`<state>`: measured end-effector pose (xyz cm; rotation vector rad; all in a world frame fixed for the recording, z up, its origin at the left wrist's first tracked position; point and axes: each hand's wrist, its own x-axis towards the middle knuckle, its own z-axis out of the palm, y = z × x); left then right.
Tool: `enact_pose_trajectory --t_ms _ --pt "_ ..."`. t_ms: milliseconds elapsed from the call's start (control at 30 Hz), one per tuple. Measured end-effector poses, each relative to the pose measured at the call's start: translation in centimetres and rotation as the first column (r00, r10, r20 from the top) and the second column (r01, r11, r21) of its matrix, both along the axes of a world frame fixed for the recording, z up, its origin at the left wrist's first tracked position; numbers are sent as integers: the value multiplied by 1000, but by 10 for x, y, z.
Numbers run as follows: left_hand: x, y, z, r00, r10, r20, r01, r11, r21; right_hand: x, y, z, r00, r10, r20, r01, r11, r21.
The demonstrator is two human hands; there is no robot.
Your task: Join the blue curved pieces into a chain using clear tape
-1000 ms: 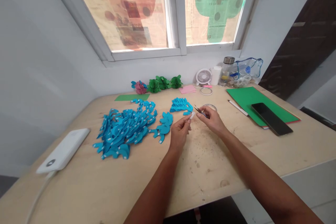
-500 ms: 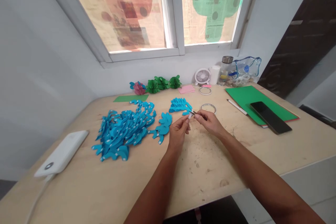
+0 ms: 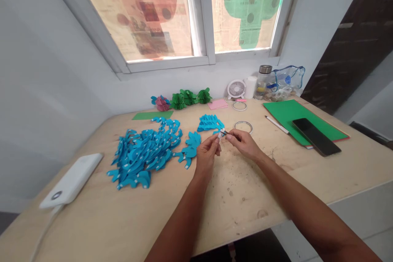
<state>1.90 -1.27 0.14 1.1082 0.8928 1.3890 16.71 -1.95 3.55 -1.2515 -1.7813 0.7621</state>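
Observation:
Between the thumb and fingers of my left hand (image 3: pixel 208 151) is a small white strip (image 3: pixel 220 135), apparently tape. My right hand (image 3: pixel 242 142) is closed on thin dark tweezers (image 3: pixel 226 132), whose tips meet the top of the strip. Just beyond the hands lies a row of folded blue paper pieces (image 3: pixel 210 123). Left of my left hand is a smaller cluster of blue cutouts (image 3: pixel 192 145). A large heap of curved blue paper cutouts (image 3: pixel 144 149), dotted with white squares, spreads farther left.
A tape ring (image 3: pixel 243 126) lies behind my right hand, another ring (image 3: pixel 239 106) farther back. Green sheets (image 3: pixel 282 116), a phone (image 3: pixel 316 137) and a white pen (image 3: pixel 276 125) are right. A white power bank (image 3: pixel 72 180) sits left. Paper flowers (image 3: pixel 188 96) and a fan (image 3: pixel 236 89) line the wall.
The tweezer tips, which reached past the white strip toward the blue row, are now at the strip's top. Both hands have shifted only slightly.

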Motion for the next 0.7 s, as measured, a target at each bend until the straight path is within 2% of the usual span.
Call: enact_pose_trajectory --t_ms 367,700 --pt "2 0 -2 993 -3 -115 4 1000 5 0 1 0 1000 25 -16 -25 1000 8" --pt "2 0 -4 995 -9 -97 9 1000 2 0 1 0 999 33 16 -34 999 38"
